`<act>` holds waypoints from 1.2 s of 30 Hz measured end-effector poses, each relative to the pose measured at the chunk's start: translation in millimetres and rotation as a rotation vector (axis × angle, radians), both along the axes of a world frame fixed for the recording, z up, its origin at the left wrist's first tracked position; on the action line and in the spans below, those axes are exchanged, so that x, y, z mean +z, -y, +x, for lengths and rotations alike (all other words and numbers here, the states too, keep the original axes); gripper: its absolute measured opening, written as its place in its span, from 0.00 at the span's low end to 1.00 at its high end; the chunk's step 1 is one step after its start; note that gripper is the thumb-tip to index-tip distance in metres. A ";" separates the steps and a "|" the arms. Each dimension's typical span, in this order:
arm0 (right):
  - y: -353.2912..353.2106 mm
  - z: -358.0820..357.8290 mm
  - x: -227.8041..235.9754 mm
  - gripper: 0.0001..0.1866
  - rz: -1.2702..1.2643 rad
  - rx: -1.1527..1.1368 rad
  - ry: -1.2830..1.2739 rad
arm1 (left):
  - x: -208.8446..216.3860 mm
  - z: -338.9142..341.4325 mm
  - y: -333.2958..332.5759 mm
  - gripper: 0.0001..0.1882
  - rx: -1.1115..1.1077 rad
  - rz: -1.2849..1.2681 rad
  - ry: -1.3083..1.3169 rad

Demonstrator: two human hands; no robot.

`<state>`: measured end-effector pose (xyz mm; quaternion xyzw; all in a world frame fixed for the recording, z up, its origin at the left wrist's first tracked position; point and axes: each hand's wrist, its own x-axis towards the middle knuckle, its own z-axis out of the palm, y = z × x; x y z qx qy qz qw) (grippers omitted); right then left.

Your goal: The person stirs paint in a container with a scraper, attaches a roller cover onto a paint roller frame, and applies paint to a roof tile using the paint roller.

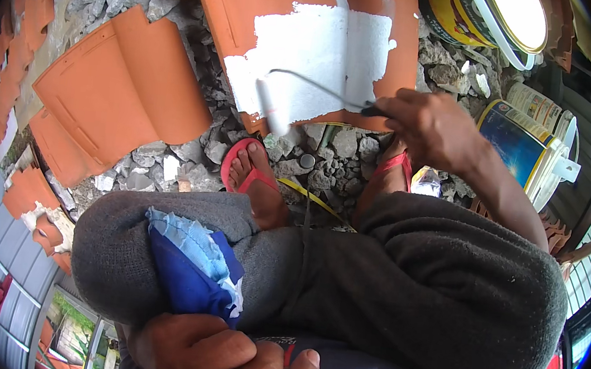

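Observation:
In my right hand (pixel 431 127), the fingers are closed round the dark handle of a small paint roller (pixel 272 108). Its thin bent metal rod reaches left, and the white roller head lies over the lower left part of an orange roof tile (pixel 231 12). White paint (pixel 310 49) covers much of that tile's middle. My left hand (pixel 220 357) is curled near my lap, thumb out to the right. Just above its fingers, a dark and light blue cloth (pixel 193 264) with frayed edges lies against my grey trouser leg; what the fingers enclose is hidden.
Unpainted orange tiles (pixel 122 87) lie to the left on grey broken stones (pixel 346 143). At the upper right stands a yellow and dark paint bucket (pixel 447 13) with a white handle. A blue bucket (pixel 513 139) sits below it. My feet in red flip-flops (pixel 233 160) are near the painted tile.

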<state>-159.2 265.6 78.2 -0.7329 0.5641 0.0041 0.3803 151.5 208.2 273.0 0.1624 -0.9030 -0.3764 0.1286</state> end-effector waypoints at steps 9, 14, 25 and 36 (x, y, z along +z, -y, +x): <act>-15.8 -1.7 9.8 0.15 0.007 0.024 -0.073 | -0.6 0.5 3.6 0.06 -0.014 0.009 -0.033; -13.6 -40.2 50.3 0.18 -0.010 0.021 -0.193 | 3.9 1.5 4.2 0.06 0.005 -0.007 0.002; -17.5 12.6 -7.5 0.18 -0.062 -0.017 0.127 | 0.4 -1.1 1.8 0.06 0.012 0.018 -0.032; -11.9 -27.7 23.4 0.14 -0.101 0.082 -0.050 | 3.7 -3.9 -0.5 0.05 0.034 0.031 0.034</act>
